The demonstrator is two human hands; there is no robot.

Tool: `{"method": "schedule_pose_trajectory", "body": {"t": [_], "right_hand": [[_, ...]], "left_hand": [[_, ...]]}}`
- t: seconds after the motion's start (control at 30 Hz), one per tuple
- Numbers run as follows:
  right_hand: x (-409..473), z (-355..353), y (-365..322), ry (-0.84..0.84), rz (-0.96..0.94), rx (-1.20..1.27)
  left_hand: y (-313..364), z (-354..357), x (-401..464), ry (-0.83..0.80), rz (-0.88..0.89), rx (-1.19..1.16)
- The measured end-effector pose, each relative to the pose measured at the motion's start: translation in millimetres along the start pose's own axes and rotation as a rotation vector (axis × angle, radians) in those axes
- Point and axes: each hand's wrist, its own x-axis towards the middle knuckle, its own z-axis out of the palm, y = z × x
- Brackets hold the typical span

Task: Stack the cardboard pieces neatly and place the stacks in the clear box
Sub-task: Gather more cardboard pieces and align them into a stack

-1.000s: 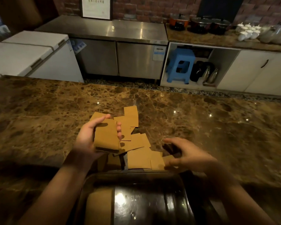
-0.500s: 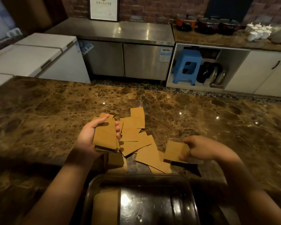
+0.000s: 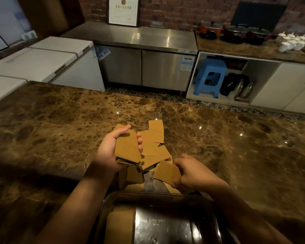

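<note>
Left hand (image 3: 109,152), frame centre, fingers curled round a cardboard stack (image 3: 128,148). Right hand (image 3: 188,173) pinches a single cardboard piece (image 3: 166,171) just beside it, above the clear box (image 3: 208,205) at bottom centre

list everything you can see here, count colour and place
cardboard stack: one, tan, held in left hand
single cardboard piece: one, tan, pinched in right hand
loose cardboard pieces: several, tan, scattered on counter beyond the hands
clear box: one, transparent, near edge, a tan stack inside at left
marble counter: one, brown
steel cabinet: one, silver, far wall
chest freezers: white, far left
stool: one, blue, open shelf
white cups: several, far right
left hand
right hand
</note>
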Motion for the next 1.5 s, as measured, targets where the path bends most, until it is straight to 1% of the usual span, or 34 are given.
{"method": "schedule_pose_trajectory", "body": {"t": [0.07,0.17,0.2,0.27,0.33,0.43,0.5,0.6,0.73,0.83,0.87,0.93,1.03,1.13,1.2,1.23,1.3,1.37,1.4,1.43,1.47,1.5], "right_hand": [[-4.9,-4.0,3.7,-0.016,0.042,0.099],[-15.2,-22.7,9.7,-0.024,0.143,0.408],[-20.0,-30.6,10.3,0.004,0.172,0.539],[-28.7,-45.1,10.3,0.114,0.199,0.811],[-34.7,-55.5,7.6,0.203,0.157,1.076],[-43.3,-66.4,-4.6,0.192,0.069,1.384],[-45.0,-68.9,-15.1,0.149,0.041,1.515],[-46.3,-73.0,-30.4,0.162,0.033,1.621],[-49.1,-77.6,-41.8,0.181,0.027,1.683],[-49.6,-76.8,-45.6,0.207,0.019,1.626],[-50.1,-76.7,-45.9,0.232,-0.01,1.593],[-51.5,-77.7,-44.6,0.321,-0.127,1.468],[-56.6,-80.8,-44.0,0.461,-0.391,1.104],[-58.0,-82.9,-41.9,0.627,-0.629,0.595],[-56.2,-82.4,-38.8,0.654,-0.759,0.281],[-55.4,-81.6,-37.4,0.649,-0.793,0.182],[-55.2,-79.1,-35.1,0.644,-0.803,0.096],[-55.3,-77.3,-33.3,0.654,-0.792,0.056],[-54.9,-76.3,-31.6,0.654,-0.784,0.027],[-54.1,-75.0,-29.9,0.648,-0.772,-0.001],[-53.0,-74.2,-28.1,0.637,-0.759,-0.019],[-51.9,-74.5,-27.2,0.623,-0.749,-0.028]], "left_hand": [[-2.0,1.7,3.1,0.013,-0.023,0.003],[-5.3,6.8,4.2,0.026,-0.05,0.013],[-5.7,10.7,2.6,0.016,-0.051,0.014],[-8.1,18.4,0.0,0.001,-0.019,-0.002],[-11.8,25.9,-1.2,-0.014,0.051,-0.02],[-22.0,42.2,-5.5,-0.071,0.109,0.012],[-28.7,52.3,-9.6,-0.093,0.135,0.065],[-31.4,66.0,-15.6,-0.077,0.181,0.225],[-28.0,75.5,-23.4,-0.128,0.214,0.201],[-25.5,77.3,-26.7,-0.16,0.241,0.178],[-24.7,77.5,-27.8,-0.165,0.238,0.155],[-22.6,76.9,-28.5,-0.154,0.218,0.126],[-20.9,74.1,-29.2,-0.132,0.167,0.156],[-20.2,69.4,-26.5,-0.18,0.186,0.168],[-20.4,69.5,-25.2,-0.207,0.169,0.139],[-20.6,71.0,-26.1,-0.223,0.152,0.105],[-20.1,70.6,-24.4,-0.26,0.148,0.047],[-18.6,68.0,-26.5,-0.346,0.176,0.047],[-18.3,67.7,-29.4,-0.357,0.19,0.054],[-18.4,64.5,-29.4,-0.354,0.256,0.074],[-17.1,61.4,-29.2,-0.398,0.214,-0.062],[-19.7,57.0,-30.1,-0.489,0.182,-0.111]]}}
